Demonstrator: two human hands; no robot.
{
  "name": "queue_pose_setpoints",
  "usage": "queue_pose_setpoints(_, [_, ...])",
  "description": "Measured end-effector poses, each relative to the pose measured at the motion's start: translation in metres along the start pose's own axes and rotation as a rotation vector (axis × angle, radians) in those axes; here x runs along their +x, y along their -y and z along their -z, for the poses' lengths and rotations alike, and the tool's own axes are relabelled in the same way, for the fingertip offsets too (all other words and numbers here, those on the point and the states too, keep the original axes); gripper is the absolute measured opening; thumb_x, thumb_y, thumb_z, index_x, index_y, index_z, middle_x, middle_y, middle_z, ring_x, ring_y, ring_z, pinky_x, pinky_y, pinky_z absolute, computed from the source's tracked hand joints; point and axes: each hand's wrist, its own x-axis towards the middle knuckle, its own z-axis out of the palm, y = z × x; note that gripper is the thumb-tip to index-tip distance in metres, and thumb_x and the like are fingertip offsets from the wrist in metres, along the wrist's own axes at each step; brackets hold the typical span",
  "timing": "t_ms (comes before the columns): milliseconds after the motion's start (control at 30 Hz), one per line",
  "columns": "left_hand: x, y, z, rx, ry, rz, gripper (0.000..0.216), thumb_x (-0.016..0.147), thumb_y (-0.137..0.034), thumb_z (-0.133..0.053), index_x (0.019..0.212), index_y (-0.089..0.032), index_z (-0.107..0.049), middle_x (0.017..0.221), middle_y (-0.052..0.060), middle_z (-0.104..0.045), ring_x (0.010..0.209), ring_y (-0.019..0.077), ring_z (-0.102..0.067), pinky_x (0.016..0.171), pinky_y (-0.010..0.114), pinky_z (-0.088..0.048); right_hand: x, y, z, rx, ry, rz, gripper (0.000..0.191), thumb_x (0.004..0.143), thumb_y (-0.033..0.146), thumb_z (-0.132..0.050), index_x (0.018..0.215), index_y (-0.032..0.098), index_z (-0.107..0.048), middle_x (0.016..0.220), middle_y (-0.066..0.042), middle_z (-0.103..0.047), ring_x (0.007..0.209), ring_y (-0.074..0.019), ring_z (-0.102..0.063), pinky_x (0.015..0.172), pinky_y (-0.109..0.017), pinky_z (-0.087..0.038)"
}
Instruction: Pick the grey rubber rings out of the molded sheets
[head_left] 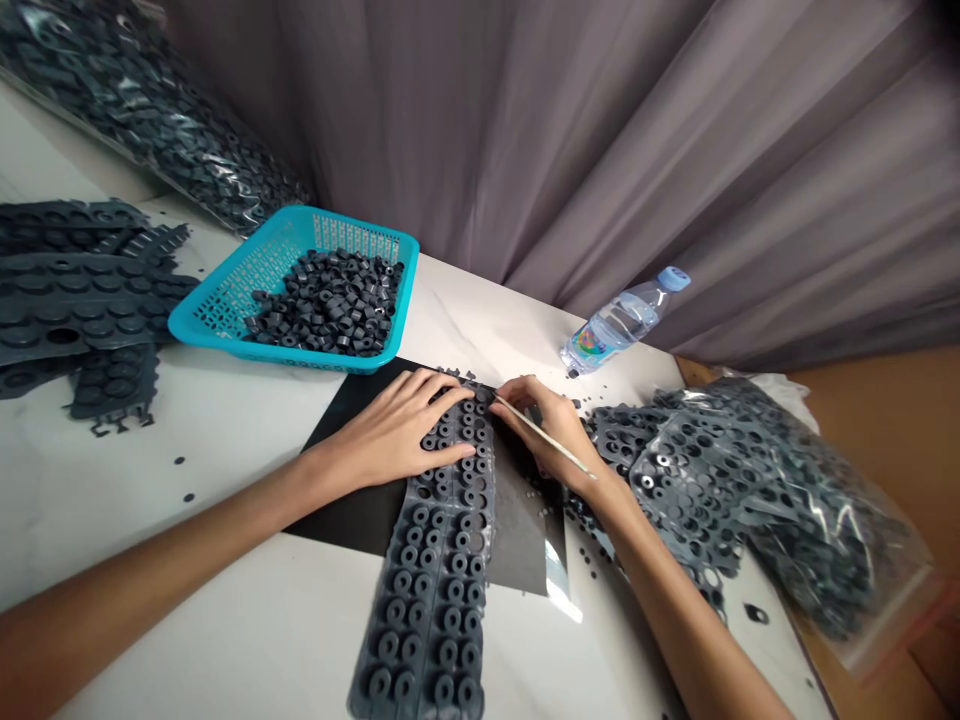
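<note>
A long grey rubber sheet of moulded rings (439,580) lies lengthwise in front of me on a black mat (360,510). My left hand (405,425) rests flat on the sheet's far end, fingers stretched out over the rings. My right hand (551,425) is closed in a pinch on a thin pointed stick (544,435), its tip at the sheet's top right corner.
A turquoise basket (247,275) of loose grey rings stands behind the mat. Stacked grey rubber sheets (75,300) lie at the left. A plastic bag of punched sheets (787,500) sits at the right. A water bottle (622,320) lies near the grey curtain. Small rubber bits dot the white table.
</note>
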Motion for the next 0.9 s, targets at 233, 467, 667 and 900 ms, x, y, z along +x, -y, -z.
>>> queue_pose_setpoints(233, [-0.001, 0.001, -0.001, 0.013, -0.001, -0.003, 0.061, 0.100, -0.061, -0.059, 0.150, -0.026, -0.049, 0.143, 0.009, -0.055, 0.131, 0.0312, -0.050, 0.114, 0.051, -0.043, 0.000, -0.001, -0.002, -0.044, 0.053, 0.074, 0.028, 0.103, 0.050, -0.063, 0.111, 0.024, -0.069, 0.098, -0.005, -0.071, 0.088, -0.0219, -0.066, 0.083, -0.035, -0.052])
queue_pose_setpoints(467, [-0.001, 0.003, -0.002, 0.015, -0.022, -0.017, 0.058, 0.101, -0.060, -0.059, 0.148, -0.028, -0.053, 0.143, 0.009, -0.056, 0.131, 0.0317, -0.051, 0.114, 0.051, -0.043, -0.001, 0.000, -0.002, -0.138, 0.071, 0.109, 0.028, 0.105, 0.050, -0.061, 0.113, 0.024, -0.067, 0.102, -0.006, -0.070, 0.093, -0.0236, -0.066, 0.086, -0.037, -0.053])
queue_pose_setpoints(667, [-0.002, 0.003, -0.004, 0.025, -0.027, -0.018, 0.061, 0.100, -0.062, -0.059, 0.149, -0.027, -0.052, 0.142, 0.010, -0.056, 0.131, 0.0321, -0.051, 0.115, 0.052, -0.043, 0.000, 0.007, -0.007, -0.348, 0.081, 0.215, 0.032, 0.111, 0.040, -0.051, 0.134, 0.020, -0.060, 0.120, -0.012, -0.069, 0.109, -0.0271, -0.065, 0.094, -0.041, -0.054])
queue_pose_setpoints(900, [-0.002, 0.002, -0.004, 0.006, -0.045, -0.023, 0.062, 0.100, -0.062, -0.059, 0.150, -0.027, -0.051, 0.142, 0.010, -0.056, 0.130, 0.0325, -0.052, 0.115, 0.052, -0.042, 0.001, 0.005, -0.019, -0.578, 0.030, 0.283, 0.030, 0.114, 0.034, -0.041, 0.131, 0.019, -0.061, 0.117, -0.013, -0.069, 0.108, -0.0288, -0.064, 0.095, -0.042, -0.054])
